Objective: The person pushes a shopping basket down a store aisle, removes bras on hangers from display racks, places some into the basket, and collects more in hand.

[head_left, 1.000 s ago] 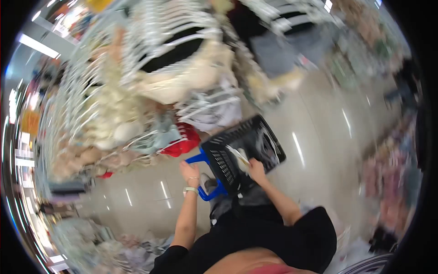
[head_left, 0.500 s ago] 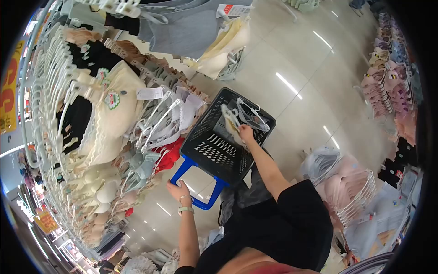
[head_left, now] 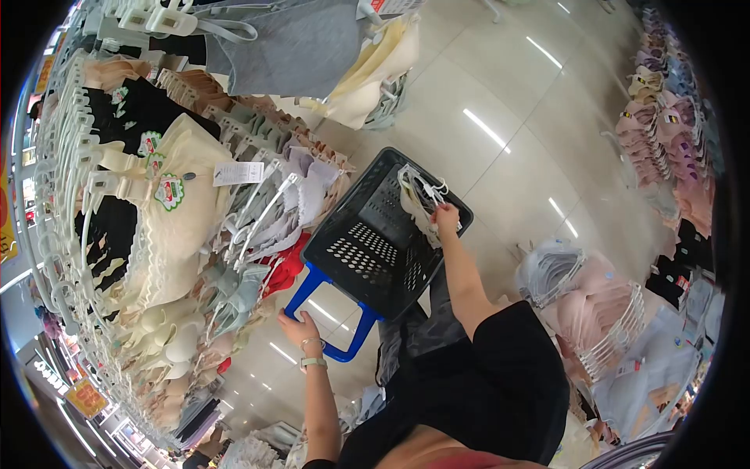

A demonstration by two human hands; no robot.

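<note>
A black shopping basket (head_left: 359,254) with a blue handle (head_left: 359,336) stands tilted before me. My left hand (head_left: 298,328) is at the handle's left corner, fingers loosely bent with the thumb apart; whether it grips the handle is hard to tell. Inside the basket's right end, my right hand (head_left: 445,219) is closed on white hangers (head_left: 428,190). A pale cream garment (head_left: 410,205) hangs from them against the basket's inside. A bracelet and a light watch (head_left: 313,362) are on my left wrist.
Racks of bras on hangers fill the left, with a cream bra (head_left: 183,211) and a red one (head_left: 286,266) near the basket. A grey garment (head_left: 289,47) hangs above. Pink bras (head_left: 598,313) hang at the right, more (head_left: 680,133) beyond. Tiled floor (head_left: 500,117) lies between.
My right hand has moved right and slightly up inside the basket, with the hangers and pale garment drawn toward its right end. My left hand has barely moved.
</note>
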